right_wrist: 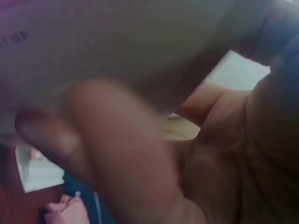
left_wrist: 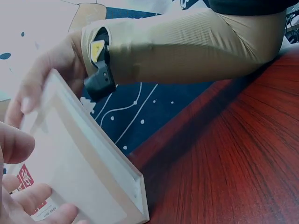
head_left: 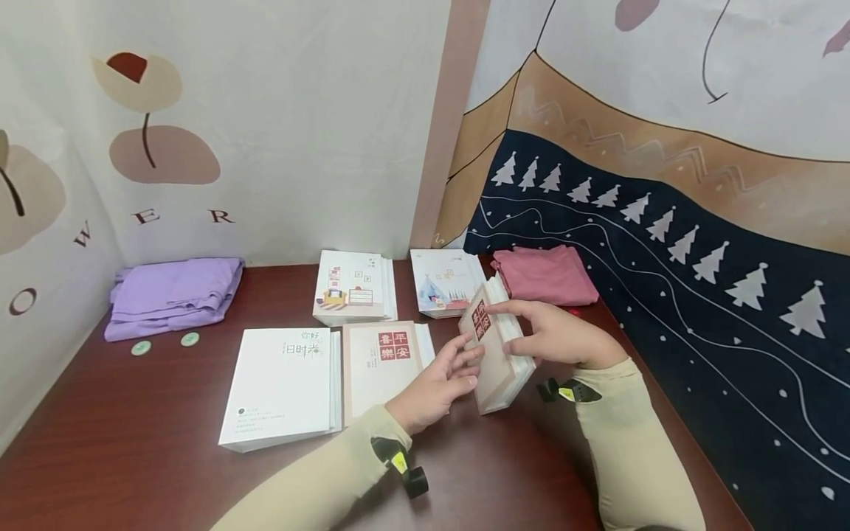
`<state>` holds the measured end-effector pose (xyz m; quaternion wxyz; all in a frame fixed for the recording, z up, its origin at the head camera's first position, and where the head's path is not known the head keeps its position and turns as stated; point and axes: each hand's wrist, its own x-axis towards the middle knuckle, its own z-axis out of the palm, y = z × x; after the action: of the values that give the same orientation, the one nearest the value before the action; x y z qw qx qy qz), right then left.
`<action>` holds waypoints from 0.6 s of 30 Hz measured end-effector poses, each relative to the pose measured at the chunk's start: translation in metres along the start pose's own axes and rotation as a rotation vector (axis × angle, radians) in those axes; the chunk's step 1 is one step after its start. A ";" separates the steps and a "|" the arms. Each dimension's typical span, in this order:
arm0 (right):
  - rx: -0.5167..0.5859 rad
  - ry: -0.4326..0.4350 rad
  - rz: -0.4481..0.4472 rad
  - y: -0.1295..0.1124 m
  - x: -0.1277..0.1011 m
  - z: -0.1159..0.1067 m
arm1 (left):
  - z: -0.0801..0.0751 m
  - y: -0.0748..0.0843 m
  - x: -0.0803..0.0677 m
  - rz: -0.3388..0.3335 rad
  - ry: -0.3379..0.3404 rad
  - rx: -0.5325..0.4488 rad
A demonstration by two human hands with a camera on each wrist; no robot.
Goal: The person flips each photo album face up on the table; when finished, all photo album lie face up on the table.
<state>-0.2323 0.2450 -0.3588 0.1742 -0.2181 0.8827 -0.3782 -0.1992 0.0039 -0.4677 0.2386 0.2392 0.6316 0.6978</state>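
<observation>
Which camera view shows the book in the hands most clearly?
The head view: the tilted book shows whole, its red label visible, right hand gripping it, left hand touching its cover. The left wrist view shows only its lower corner; the right wrist view is a blur.

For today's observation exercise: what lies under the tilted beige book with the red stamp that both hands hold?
Under the tilted beige book, bare dark red wooden table shows; its lower corner seems to rest there. The right hand covers its far side, so anything there is hidden.
</observation>
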 end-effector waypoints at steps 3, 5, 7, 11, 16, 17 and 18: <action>-0.072 0.008 0.008 0.009 0.004 -0.003 | -0.001 0.000 -0.001 0.004 0.009 0.012; -0.089 0.011 0.031 0.015 0.006 -0.004 | 0.000 -0.001 -0.001 -0.001 0.032 0.021; -0.088 0.008 0.050 0.021 0.009 -0.005 | 0.000 -0.001 0.000 -0.007 0.077 0.030; 0.003 -0.016 0.093 0.030 0.011 -0.007 | -0.001 0.000 0.001 -0.026 0.206 0.050; 0.063 -0.041 0.125 0.038 0.012 -0.011 | 0.000 0.002 0.001 -0.069 0.321 0.046; 0.061 -0.046 0.121 0.039 0.012 -0.012 | 0.001 0.002 0.001 -0.078 0.330 0.044; 0.060 -0.046 0.123 0.041 0.012 -0.013 | 0.001 0.002 0.001 -0.088 0.334 0.037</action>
<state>-0.2591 0.2721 -0.3825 0.2238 -0.1667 0.8784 -0.3880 -0.1990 0.0049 -0.4653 0.1562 0.0965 0.6849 0.7051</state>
